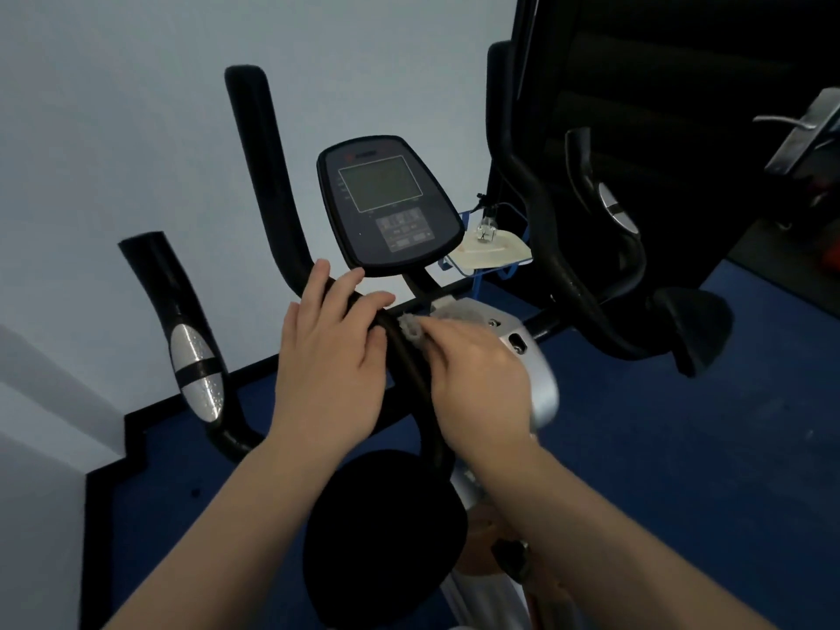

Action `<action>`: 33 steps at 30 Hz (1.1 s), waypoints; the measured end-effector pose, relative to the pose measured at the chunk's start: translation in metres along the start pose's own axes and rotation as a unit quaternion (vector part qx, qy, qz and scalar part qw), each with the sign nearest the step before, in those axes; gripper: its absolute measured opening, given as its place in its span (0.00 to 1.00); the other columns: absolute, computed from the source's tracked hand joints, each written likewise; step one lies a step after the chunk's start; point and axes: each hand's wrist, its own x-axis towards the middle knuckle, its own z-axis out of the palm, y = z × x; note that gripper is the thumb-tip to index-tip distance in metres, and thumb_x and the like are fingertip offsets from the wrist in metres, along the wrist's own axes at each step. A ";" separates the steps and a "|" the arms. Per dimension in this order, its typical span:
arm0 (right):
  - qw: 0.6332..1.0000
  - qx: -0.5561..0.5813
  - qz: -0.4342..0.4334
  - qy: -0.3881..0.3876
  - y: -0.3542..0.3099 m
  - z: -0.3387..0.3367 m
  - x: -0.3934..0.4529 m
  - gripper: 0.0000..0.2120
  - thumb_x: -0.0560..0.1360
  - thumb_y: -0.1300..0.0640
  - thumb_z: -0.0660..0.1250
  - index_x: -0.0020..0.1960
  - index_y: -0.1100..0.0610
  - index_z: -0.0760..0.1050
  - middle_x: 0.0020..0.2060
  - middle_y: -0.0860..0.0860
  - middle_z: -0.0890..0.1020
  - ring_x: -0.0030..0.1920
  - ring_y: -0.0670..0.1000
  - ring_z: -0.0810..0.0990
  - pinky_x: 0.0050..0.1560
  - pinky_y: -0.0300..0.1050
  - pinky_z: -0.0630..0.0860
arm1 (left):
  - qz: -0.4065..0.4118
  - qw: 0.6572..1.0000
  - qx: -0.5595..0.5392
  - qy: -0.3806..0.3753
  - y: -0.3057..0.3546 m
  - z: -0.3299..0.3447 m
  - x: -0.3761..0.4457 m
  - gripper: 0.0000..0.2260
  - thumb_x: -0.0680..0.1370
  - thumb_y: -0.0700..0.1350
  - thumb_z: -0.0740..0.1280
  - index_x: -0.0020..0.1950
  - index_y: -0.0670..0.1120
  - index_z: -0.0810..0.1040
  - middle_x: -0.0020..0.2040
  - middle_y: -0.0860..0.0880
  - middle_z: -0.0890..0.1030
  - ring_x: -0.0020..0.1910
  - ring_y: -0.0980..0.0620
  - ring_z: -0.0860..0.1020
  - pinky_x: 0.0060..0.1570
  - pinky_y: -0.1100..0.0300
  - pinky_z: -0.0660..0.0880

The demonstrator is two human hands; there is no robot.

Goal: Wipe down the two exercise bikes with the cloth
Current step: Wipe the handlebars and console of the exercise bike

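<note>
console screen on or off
Off, as far as it shows: the console screen is a flat dull grey, with no lit digits or glow, while the right hand rubs the cloth on the bar below.

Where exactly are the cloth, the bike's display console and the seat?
cloth point(412, 332): head view, on the grey bunched end showing past the right hand's fingers.
display console point(381, 184): head view, on the middle of its screen.
seat point(386, 534): head view, on the middle of the black saddle top.

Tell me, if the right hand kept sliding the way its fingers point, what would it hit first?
Probably the left hand. The right hand, pressing the cloth against the black handlebar, points up-left toward it, though depth is unclear.
</note>
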 end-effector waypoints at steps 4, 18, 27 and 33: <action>0.997 0.070 0.012 0.037 0.008 -0.017 -0.042 0.15 0.76 0.60 0.67 0.60 0.49 0.80 0.52 0.40 0.83 0.54 0.38 0.78 0.52 0.26 0.69 | 0.011 0.999 0.037 -0.018 -0.003 -0.004 -0.002 0.15 0.81 0.42 0.58 0.66 0.51 0.73 0.74 0.50 0.65 0.78 0.48 0.48 0.72 0.42 0.55; 0.985 0.164 0.028 0.041 0.005 -0.020 -0.065 0.20 0.75 0.60 0.69 0.61 0.40 0.77 0.53 0.33 0.81 0.53 0.33 0.78 0.51 0.28 0.75 | 0.049 0.997 0.038 -0.036 -0.014 -0.010 0.001 0.19 0.80 0.45 0.54 0.71 0.51 0.71 0.75 0.49 0.66 0.77 0.46 0.51 0.73 0.42 0.56; 0.985 0.168 0.037 0.027 -0.006 -0.016 -0.002 0.16 0.77 0.63 0.64 0.63 0.50 0.78 0.53 0.46 0.84 0.54 0.45 0.80 0.57 0.40 0.75 | 0.051 0.997 0.042 -0.026 -0.009 -0.008 -0.001 0.22 0.79 0.47 0.51 0.71 0.49 0.70 0.75 0.48 0.64 0.78 0.46 0.49 0.75 0.53 0.50; 0.984 0.176 -0.016 -0.037 0.012 -0.044 -0.041 0.16 0.75 0.60 0.69 0.57 0.42 0.80 0.52 0.36 0.82 0.54 0.32 0.78 0.56 0.30 0.74 | 0.070 0.996 0.022 -0.047 -0.017 -0.011 -0.003 0.19 0.82 0.42 0.57 0.74 0.51 0.66 0.77 0.51 0.61 0.78 0.49 0.46 0.76 0.51 0.49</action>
